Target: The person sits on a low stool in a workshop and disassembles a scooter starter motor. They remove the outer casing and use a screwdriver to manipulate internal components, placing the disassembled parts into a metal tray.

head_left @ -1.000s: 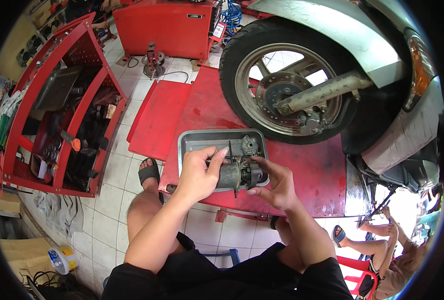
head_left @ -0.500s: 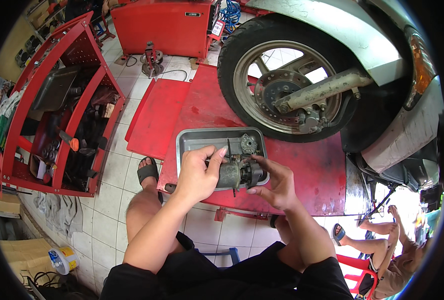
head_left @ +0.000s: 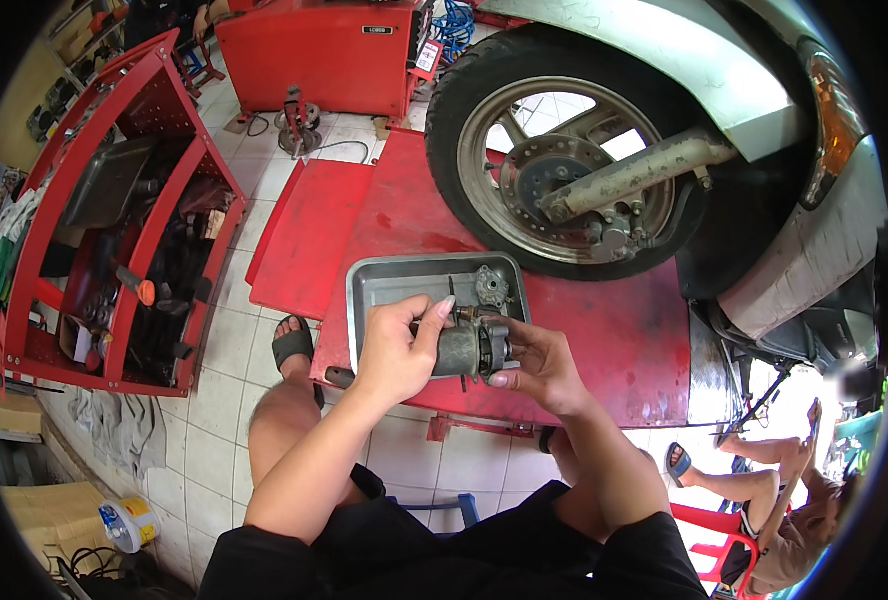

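Note:
Over the near side of a grey metal tray I hold a dark grey cylindrical starter motor on its side. My left hand is closed around its left part, thumb and fingers on top. At the right end, my right hand grips the lighter metal end piece between thumb and fingers. A thin dark rod shows above and below the motor body; how it is fixed I cannot tell. A round grey metal part lies in the tray's far right corner.
The tray sits on a red lift platform, beside a motorcycle's front wheel. A red tool cart stands at the left, a red cabinet at the back. At lower right a person sits on a red chair.
My right hand has closed in from the right, its fingers now around the end piece. That end piece has turned and shows a lighter face. My left hand keeps its grip.

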A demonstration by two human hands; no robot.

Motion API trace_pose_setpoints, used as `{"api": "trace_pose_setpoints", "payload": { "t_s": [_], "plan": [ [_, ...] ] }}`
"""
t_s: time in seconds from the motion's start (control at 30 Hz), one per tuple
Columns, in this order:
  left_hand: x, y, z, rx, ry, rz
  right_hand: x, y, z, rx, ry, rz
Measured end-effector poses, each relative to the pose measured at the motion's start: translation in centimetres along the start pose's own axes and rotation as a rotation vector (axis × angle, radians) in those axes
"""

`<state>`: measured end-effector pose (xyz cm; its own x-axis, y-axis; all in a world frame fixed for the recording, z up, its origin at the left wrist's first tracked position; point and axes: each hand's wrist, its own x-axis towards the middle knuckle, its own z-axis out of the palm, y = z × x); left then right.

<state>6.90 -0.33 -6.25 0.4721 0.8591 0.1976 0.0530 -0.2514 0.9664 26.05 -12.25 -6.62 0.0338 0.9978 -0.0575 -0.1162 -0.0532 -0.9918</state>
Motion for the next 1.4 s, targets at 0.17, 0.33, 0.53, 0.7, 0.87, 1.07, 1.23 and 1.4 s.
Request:
{"api": "trace_pose_setpoints", "payload": {
  "t_s": [0.17,0.33,0.53,0.7,0.87,1.07,1.23,1.4],
  "plan": [
    [-0.3,0.1,0.7,0.024,-0.002,-0.02,-0.2,0.2,0.5,-0.392,0.061,-0.144],
    [-0.6,-0.5,0.7,-0.138,-0.06,-0.168,-0.3,-0.8,0.5,-0.637,0.06,-0.365],
    [-1.2,0.7,0.5,0.004,-0.078,0.028,-1.3,0.5,0.3,-0.369,0.08,-0.104],
    [-1.3,0.3,0.6,0.065,-0.079,0.134,-1.6,0.5,0.6,-0.266,0.107,-0.07],
    [-1.7,0.5,1.0,-0.006,-0.011,0.295,-2.3,-1.0,0.9,-0.115,0.146,0.124],
    [-1.5,-0.2,1.4,-0.015,-0.032,0.224,-2.2,-1.6,1.2,-0.087,0.215,0.189],
    [-1.5,-1.3,2.6,-0.463,-0.074,-0.358,-1.6,-2.6,0.3,-0.558,0.05,-0.281],
    [-1.4,-1.5,1.4,-0.658,-0.307,-0.758,-1.7,-3.6,-0.1,-0.593,-0.026,-0.327]
  ]
}}
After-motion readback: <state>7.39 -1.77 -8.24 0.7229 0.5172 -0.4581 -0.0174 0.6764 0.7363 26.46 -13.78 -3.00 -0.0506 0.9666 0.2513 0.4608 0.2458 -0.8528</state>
